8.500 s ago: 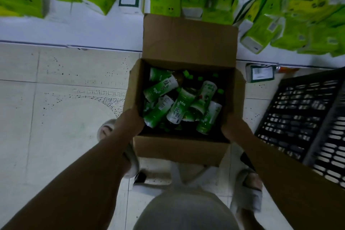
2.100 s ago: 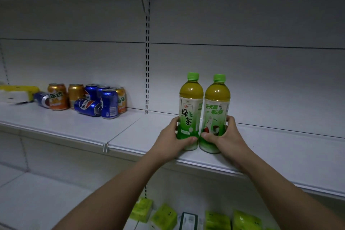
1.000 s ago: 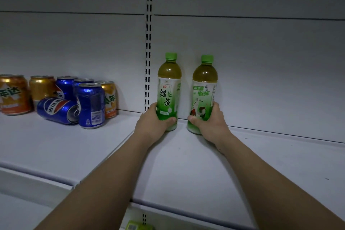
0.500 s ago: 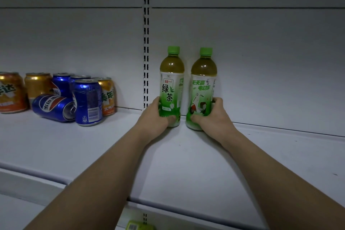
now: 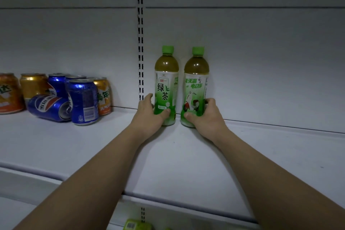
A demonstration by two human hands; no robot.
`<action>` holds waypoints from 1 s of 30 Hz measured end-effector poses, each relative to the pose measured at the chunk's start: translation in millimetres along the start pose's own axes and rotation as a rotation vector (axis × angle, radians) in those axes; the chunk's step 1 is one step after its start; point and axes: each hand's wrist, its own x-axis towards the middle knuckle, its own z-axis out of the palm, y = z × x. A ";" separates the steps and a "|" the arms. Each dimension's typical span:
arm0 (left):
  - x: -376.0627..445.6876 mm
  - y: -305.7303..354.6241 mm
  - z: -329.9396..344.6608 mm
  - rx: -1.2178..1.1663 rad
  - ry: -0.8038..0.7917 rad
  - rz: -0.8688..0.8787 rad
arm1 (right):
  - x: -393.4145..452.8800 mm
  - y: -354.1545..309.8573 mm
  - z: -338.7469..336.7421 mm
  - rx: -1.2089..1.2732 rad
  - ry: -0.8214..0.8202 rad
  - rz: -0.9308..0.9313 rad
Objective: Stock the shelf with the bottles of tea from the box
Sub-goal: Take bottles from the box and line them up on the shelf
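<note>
Two green-capped bottles of tea stand upright side by side at the back of the white shelf (image 5: 186, 164), close to the rear panel. My left hand (image 5: 149, 117) wraps the base of the left tea bottle (image 5: 166, 80). My right hand (image 5: 205, 117) wraps the base of the right tea bottle (image 5: 196, 80). Both bottles rest on the shelf surface with a small gap between them. The box is out of view.
Several blue and orange drink cans (image 5: 82, 101) cluster at the back left of the shelf; one blue can (image 5: 48, 107) lies on its side. A slotted upright (image 5: 140, 43) runs down the rear panel just left of the bottles. Green packs (image 5: 136, 226) show below.
The two bottles have slid from the shelf's front edge to the rear panel, both hands still on them. Over the last half second they have hardly moved.
</note>
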 end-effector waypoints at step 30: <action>-449.4 0.2 102.4 0.096 -0.479 -0.166 | -419.6 96.4 -142.6 -0.207 -0.274 0.291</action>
